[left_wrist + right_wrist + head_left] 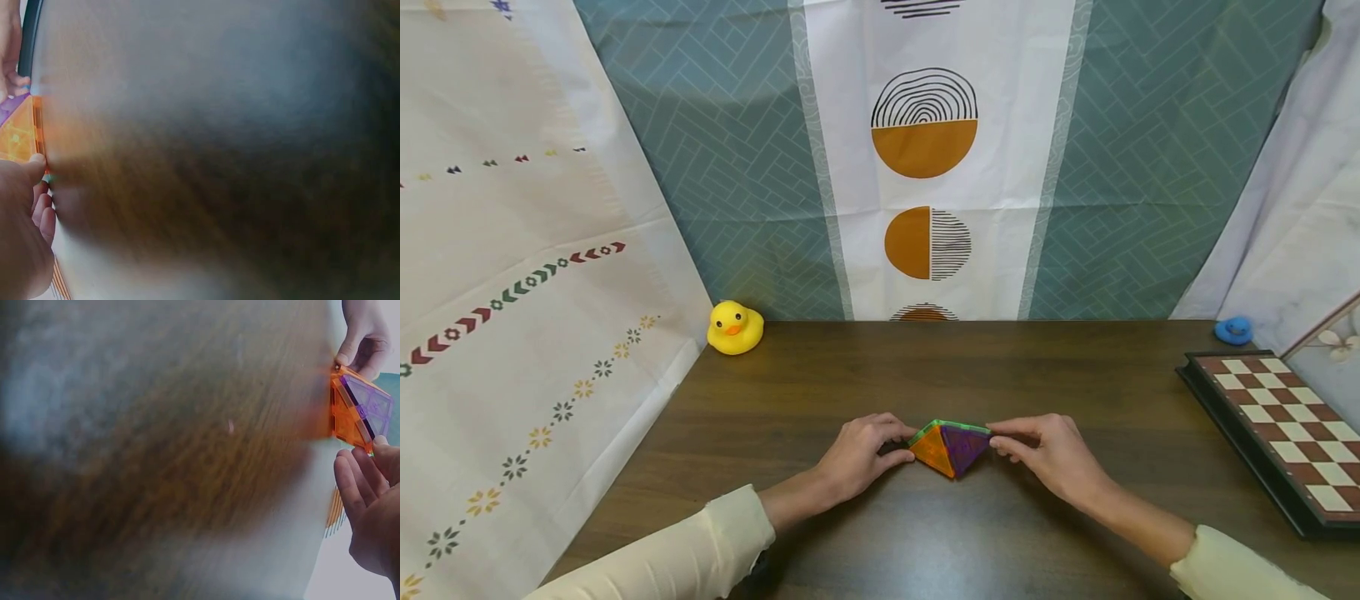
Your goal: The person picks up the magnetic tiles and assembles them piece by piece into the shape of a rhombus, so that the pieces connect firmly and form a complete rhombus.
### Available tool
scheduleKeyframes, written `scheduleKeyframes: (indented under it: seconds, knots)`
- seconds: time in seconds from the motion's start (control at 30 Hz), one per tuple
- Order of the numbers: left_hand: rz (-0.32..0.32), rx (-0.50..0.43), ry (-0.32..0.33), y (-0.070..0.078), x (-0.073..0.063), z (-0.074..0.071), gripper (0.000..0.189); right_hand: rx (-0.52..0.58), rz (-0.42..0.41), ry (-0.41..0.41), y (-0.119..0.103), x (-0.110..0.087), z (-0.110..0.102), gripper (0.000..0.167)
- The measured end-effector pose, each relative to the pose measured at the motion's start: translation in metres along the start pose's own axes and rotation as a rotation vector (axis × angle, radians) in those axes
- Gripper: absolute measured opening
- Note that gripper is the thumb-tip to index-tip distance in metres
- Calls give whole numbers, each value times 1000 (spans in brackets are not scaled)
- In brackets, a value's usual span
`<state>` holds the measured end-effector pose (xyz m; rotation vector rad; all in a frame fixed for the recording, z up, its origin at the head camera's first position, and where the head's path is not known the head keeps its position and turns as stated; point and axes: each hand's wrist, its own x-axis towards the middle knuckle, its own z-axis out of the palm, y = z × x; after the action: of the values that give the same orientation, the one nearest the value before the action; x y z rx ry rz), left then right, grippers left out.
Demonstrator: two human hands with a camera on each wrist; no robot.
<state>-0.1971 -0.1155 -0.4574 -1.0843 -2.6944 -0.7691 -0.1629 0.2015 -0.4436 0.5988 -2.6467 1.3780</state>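
Several translucent magnetic tiles are joined into a small pointed shape at the middle of the table. An orange triangular tile (932, 452) faces me on the left, beside a purple triangular tile (965, 447). Green edging (964, 426) runs along the top behind them. My left hand (861, 454) pinches the shape's left corner between thumb and fingers. At the opposite corner, my right hand (1060, 460) pinches the purple side. The right wrist view shows the right thumb and fingertips at one end of the orange tile (350, 422) and purple tile (375, 411).
On the brown wooden table (865, 367), a yellow rubber duck (735, 328) sits at the back left. A small blue duck (1234, 331) is at the back right, behind a chessboard (1285, 417). Patterned cloths (760, 167) hang around the table.
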Motion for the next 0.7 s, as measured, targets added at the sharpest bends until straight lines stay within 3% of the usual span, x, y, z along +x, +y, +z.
scheduleKeyframes:
  seconds: [0.7]
  knots:
    - [45,-35,44,-1,-1,2,30,21,-28,35,0,2,2,13]
